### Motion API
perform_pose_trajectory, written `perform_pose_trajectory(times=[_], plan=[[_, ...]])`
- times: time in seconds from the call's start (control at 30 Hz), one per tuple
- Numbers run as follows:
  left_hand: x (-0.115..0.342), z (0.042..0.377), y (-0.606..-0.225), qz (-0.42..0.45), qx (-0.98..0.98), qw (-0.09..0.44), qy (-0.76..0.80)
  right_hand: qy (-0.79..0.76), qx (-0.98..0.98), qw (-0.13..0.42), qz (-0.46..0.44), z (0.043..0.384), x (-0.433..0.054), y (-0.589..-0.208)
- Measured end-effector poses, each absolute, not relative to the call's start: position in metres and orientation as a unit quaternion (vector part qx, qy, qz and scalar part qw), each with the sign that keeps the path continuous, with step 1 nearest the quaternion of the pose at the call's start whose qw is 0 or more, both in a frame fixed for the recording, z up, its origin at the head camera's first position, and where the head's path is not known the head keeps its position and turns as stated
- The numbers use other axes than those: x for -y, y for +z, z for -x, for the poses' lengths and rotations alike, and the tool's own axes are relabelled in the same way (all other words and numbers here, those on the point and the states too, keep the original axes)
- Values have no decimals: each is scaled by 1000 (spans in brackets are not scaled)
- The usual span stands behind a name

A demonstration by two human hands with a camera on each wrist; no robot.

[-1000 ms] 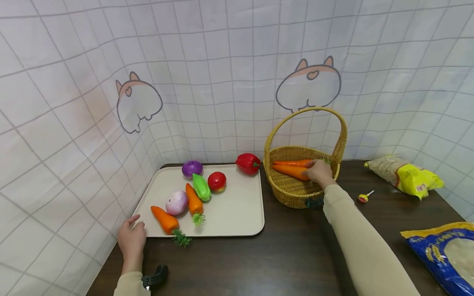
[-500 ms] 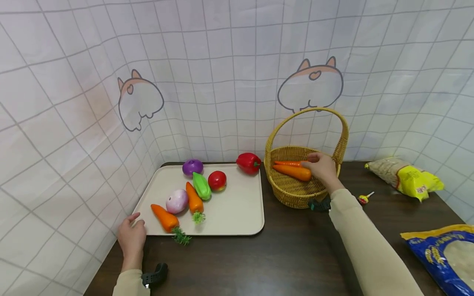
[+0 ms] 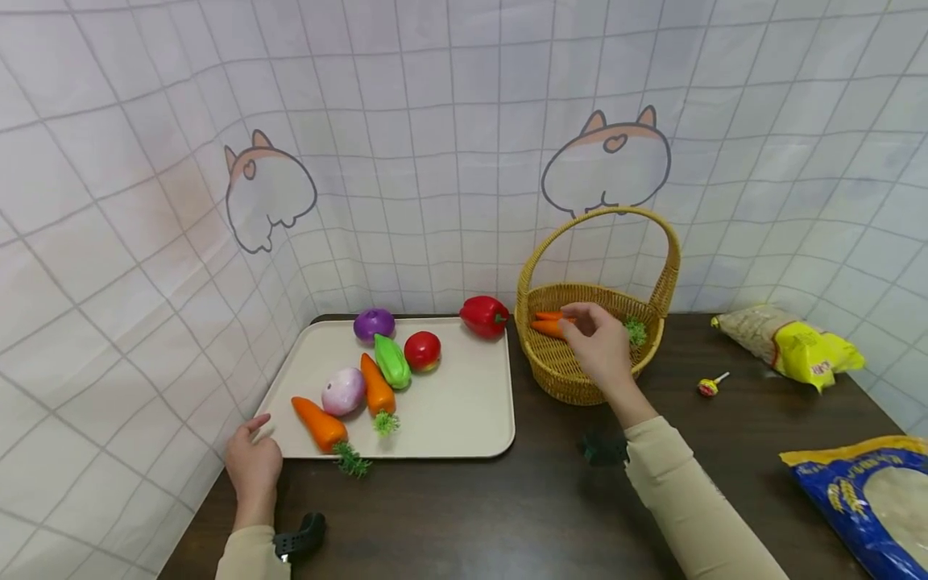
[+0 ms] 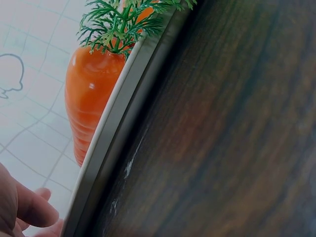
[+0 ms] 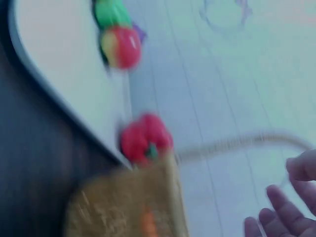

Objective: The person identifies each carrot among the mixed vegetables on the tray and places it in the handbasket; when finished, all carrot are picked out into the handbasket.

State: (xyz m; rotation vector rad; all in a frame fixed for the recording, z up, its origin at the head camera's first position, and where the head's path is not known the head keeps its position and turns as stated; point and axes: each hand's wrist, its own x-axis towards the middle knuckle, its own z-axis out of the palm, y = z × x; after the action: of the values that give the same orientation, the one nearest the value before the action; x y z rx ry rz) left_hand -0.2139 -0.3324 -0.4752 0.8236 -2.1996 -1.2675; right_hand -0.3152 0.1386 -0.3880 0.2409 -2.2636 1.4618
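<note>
My right hand (image 3: 598, 342) is over the front of the yellow wicker basket (image 3: 573, 387) with its fingers parted and nothing between them. Two carrots (image 3: 547, 329) lie in the basket, partly hidden behind that hand. In the right wrist view, loose fingers (image 5: 281, 212) show beside the basket. My left hand (image 3: 254, 459) is at the front left corner of the cream tray (image 3: 457, 419), fingers relaxed and holding nothing. Nearest to it is a carrot (image 3: 319, 424) whose leafy top overhangs the front rim. The left wrist view has the fingers (image 4: 37, 207) right beside the rim.
On the tray are another carrot (image 3: 378, 387), a pale purple bulb (image 3: 344, 391), a purple onion (image 3: 374, 325), a green vegetable (image 3: 392, 361), a red round fruit (image 3: 423, 351) and a red bell pepper (image 3: 484, 316). A lollipop (image 3: 708, 387), yellow bag (image 3: 805, 350) and blue bag (image 3: 863, 499) lie right.
My right hand has left the carrots in the basket and moved up and toward me, then left, uncovering the leafy tops. The left hand has stayed by the tray corner.
</note>
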Motion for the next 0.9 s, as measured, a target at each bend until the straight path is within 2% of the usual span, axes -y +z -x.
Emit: perform_pose_trajectory(times=[0.17, 0.27, 0.43, 0.7, 0.9], plan=[[333, 213, -474, -300, 800, 235, -464, 574, 769, 251, -129, 297, -102, -394], [333, 215, -475, -298, 801, 236, -462, 595, 751, 249, -138, 283, -83, -390], [333, 215, -478, -296, 806, 241, -452, 624, 746, 186, -140, 266, -55, -389], [335, 216, -478, -292, 811, 235, -450, 621, 765, 98, -143, 264, -6, -427], [336, 216, -479, -295, 807, 229, -457, 609, 770, 65, -178, 250, 32, -446]])
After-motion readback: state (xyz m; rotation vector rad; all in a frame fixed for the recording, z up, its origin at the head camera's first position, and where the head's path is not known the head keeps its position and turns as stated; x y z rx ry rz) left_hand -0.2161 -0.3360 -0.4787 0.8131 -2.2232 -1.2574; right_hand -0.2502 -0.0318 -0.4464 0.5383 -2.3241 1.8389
